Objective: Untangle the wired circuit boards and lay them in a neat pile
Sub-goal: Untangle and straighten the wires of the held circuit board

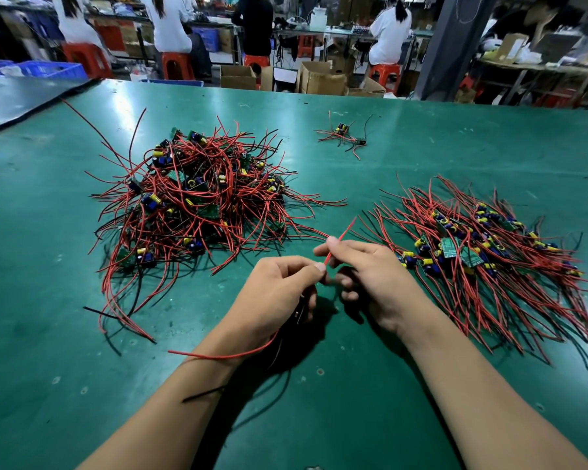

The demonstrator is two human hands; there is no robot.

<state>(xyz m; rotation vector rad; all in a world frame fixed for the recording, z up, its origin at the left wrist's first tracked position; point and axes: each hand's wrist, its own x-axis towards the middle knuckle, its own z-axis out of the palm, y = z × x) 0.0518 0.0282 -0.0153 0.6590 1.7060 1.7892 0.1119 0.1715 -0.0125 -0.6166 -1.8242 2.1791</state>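
Though a combed-out pile of wired boards [482, 252] lies at the right of the green table mat [421, 137], the tangled heap of red-and-black-wired green circuit boards [197, 205] at left looks bigger, so I'd judge under half done. Close together, the left hand [279, 293] grips one unit's wires while the right hand [370, 269] pinches its thin red wire [343, 236].

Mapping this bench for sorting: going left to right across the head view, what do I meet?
First the tangled heap of red-and-black-wired green circuit boards → left hand → right hand, both pinching one thin red wire → neat pile of wired circuit boards.
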